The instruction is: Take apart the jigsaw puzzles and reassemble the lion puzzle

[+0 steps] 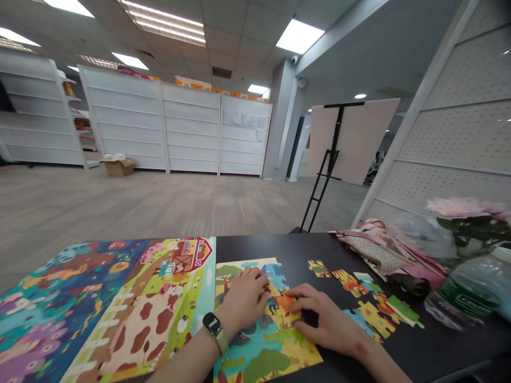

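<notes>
A jigsaw puzzle (267, 364) with a printed animal scene lies partly assembled on the dark table. My left hand (247, 295), a watch on its wrist, rests over the upper middle of this puzzle with its fingers bent down. Whatever lies under those fingertips is hidden. From the right, my right hand (323, 316) holds its fingertips and thumb around an orange puzzle piece (285, 302) at the puzzle's right side. Several loose puzzle pieces (373, 315) are scattered right of this hand, and one piece (319, 268) lies farther back.
Left of the puzzle, a cow farm picture (147, 324) and a sea-animal picture (67, 314) cover the table. A patterned cloth bag (371, 250), a clear bottle (459, 292) and pink flowers (459, 207) stand at the right. Beyond the table are an easel (325, 170) and white shelves (191, 130).
</notes>
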The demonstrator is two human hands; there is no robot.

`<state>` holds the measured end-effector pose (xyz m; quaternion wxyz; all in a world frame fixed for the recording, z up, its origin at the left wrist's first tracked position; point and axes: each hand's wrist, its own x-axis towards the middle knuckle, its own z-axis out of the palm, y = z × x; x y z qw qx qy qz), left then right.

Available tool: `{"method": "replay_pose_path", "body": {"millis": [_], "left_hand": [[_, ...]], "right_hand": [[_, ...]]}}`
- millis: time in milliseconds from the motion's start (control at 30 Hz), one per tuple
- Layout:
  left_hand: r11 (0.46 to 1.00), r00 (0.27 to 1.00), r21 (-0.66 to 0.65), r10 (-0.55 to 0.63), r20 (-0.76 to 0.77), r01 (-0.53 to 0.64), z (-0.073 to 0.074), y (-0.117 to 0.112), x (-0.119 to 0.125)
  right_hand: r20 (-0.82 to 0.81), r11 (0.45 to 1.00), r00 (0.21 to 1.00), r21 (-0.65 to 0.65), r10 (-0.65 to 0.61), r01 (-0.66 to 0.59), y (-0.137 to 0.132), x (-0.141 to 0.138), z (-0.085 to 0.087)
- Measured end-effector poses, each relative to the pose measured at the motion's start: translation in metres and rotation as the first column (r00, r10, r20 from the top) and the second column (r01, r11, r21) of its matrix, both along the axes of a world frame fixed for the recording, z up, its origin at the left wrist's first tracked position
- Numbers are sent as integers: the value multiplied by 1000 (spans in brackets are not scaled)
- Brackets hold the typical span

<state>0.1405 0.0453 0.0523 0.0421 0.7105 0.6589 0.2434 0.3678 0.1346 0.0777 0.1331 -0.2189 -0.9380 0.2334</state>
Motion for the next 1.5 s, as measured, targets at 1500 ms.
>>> {"method": "replay_pose_path", "body": {"millis": [1500], "left_hand": [[1000,999,8,-24,30,24,-5,0,1]], "right_hand": [[63,895,900,151,-432,419,128,116,-8]]}}
